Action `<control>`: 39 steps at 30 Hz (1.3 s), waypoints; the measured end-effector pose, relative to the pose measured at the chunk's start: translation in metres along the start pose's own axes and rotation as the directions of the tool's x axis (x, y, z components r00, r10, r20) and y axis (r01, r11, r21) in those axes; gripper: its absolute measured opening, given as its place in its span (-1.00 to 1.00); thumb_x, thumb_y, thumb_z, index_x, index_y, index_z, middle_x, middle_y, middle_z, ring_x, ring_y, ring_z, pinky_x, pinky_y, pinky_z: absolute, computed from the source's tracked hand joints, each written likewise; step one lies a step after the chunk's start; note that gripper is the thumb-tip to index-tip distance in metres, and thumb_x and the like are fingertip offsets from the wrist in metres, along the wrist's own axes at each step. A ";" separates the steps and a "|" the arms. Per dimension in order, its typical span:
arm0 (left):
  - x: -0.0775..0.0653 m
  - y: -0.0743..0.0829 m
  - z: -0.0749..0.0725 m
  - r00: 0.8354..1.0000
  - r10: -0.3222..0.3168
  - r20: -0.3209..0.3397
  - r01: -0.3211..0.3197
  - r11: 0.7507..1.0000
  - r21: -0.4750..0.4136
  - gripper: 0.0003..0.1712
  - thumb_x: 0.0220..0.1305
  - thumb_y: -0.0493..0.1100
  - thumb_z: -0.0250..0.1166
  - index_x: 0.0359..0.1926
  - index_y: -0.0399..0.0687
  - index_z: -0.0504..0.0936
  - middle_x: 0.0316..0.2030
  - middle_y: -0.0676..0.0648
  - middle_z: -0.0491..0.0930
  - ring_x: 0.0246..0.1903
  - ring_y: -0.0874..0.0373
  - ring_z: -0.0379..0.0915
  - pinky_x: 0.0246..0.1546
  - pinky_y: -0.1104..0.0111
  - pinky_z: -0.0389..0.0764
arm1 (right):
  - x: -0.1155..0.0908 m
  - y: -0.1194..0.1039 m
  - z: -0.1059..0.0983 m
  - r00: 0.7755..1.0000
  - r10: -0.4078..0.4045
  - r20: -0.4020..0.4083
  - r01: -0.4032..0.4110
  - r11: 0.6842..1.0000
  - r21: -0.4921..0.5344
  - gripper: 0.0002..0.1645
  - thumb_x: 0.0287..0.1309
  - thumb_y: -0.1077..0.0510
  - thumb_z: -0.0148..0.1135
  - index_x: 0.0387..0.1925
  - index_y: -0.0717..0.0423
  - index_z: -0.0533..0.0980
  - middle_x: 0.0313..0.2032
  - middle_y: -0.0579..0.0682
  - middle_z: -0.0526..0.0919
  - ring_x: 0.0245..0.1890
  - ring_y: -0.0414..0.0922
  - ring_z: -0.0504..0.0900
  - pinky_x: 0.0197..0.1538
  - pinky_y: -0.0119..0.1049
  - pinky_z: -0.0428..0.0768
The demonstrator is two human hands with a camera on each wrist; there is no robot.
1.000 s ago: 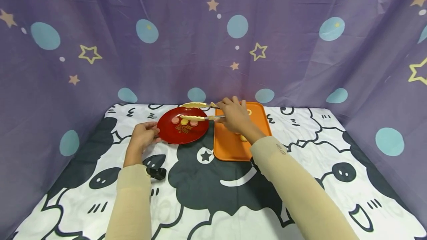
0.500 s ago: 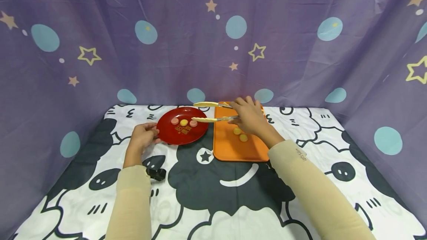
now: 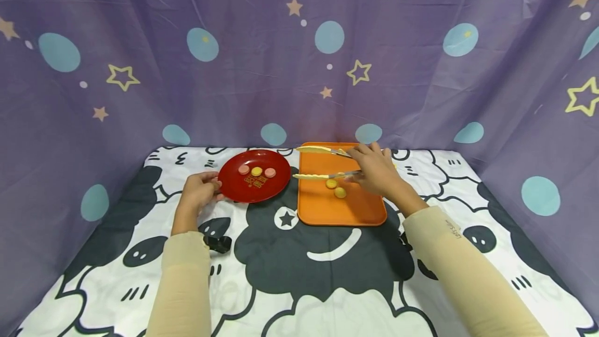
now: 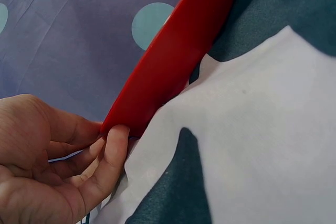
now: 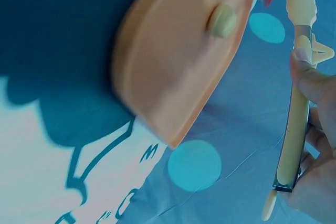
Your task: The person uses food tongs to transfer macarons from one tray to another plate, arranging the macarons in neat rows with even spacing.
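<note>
My left hand (image 3: 200,191) pinches the left rim of a red plate (image 3: 234,183) between thumb and fingers. The left wrist view shows the plate (image 4: 157,72) tilted, its near edge between the fingertips. Two pink discs (image 3: 270,172) and a yellow disc (image 3: 257,171) lie in a row on it. In my right hand (image 3: 376,170) are cream-tipped tongs (image 3: 312,176), their arms spread apart with nothing seen between the tips. The tongs are over an orange tray (image 3: 318,209). Two small yellow discs (image 3: 340,192) lie on the tray; the right hand hides its far right part.
A black-and-white cartoon cloth (image 3: 332,269) covers the table. Purple curtain (image 3: 281,66) hangs right behind the plate and tray. A small black device (image 3: 219,244) sits at the left wrist.
My right hand has carried the spread tongs rightward from above the red plate to above the orange tray. The yellow discs on the tray have come into sight. My left hand stays on the plate.
</note>
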State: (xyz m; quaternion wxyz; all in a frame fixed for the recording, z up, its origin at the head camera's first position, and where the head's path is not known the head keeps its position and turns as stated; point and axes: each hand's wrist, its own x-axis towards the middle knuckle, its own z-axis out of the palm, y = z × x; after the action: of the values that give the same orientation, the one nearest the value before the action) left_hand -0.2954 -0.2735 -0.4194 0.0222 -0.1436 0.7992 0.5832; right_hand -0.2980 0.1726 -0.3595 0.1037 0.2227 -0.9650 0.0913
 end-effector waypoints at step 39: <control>-0.001 0.002 0.003 1.000 -0.021 -0.018 0.021 1.000 0.007 -0.45 0.53 -0.32 0.06 0.48 -0.24 0.33 0.19 -0.25 0.42 -0.22 0.10 0.57 -0.24 0.39 0.74 | -0.082 0.078 -0.004 0.989 0.000 0.150 -0.013 0.996 0.084 -0.06 0.07 -0.15 0.56 0.38 0.18 0.43 0.19 0.16 0.52 0.02 0.15 0.37 -0.21 -0.07 0.21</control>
State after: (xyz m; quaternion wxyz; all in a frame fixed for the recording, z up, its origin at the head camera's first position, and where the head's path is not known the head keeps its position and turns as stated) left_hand -0.2950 -0.2697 -0.4182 0.0217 -0.1570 0.8000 0.5787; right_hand -0.2600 0.2761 -0.3860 0.0208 0.2300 -0.9661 0.1157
